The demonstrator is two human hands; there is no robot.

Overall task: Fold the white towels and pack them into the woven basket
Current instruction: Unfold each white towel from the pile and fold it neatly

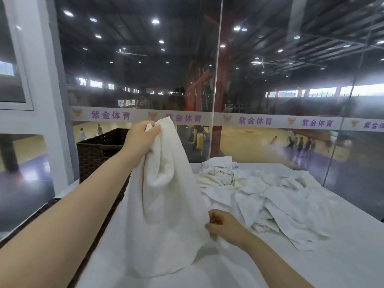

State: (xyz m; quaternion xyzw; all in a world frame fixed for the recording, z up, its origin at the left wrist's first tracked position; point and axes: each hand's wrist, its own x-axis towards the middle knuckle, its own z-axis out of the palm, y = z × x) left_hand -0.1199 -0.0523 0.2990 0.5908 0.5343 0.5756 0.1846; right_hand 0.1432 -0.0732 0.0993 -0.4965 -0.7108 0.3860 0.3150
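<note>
Left hand (143, 140) raised high, fingers (154, 129) curled and pinching a bunched top corner of one white towel (166, 204). Held up like that so the cloth hangs free under its own weight and shows its edges. It has not fully opened: folds run down the middle, and the bottom hem pools on the white worktop (342, 256).

Right hand (224, 227) low, near the worktop, fingers curled in and nipping the towel's right-hand edge. My reading: it is hunting along that edge for the second corner, so the sheet can be pulled square before the first fold. Which fingers carry the grip I cannot tell; cloth covers the tips.

Pile of loose towels (270, 196) lies crumpled on the far right half of the worktop, well apart from the lifted one except where the nearest piece runs close behind the right hand. None look folded.

Woven basket (97, 150), dark brown, stands at the left edge of the worktop, just behind the raised forearm. It sits on the side opposite the pile, so the work runs right to left: take, fold in the middle, drop off left. Its inside is hidden from here; whether anything is packed yet, cannot say.

Glass wall behind looks down on a sports hall.

Judgement: early in the job, with the fold itself not begun.
</note>
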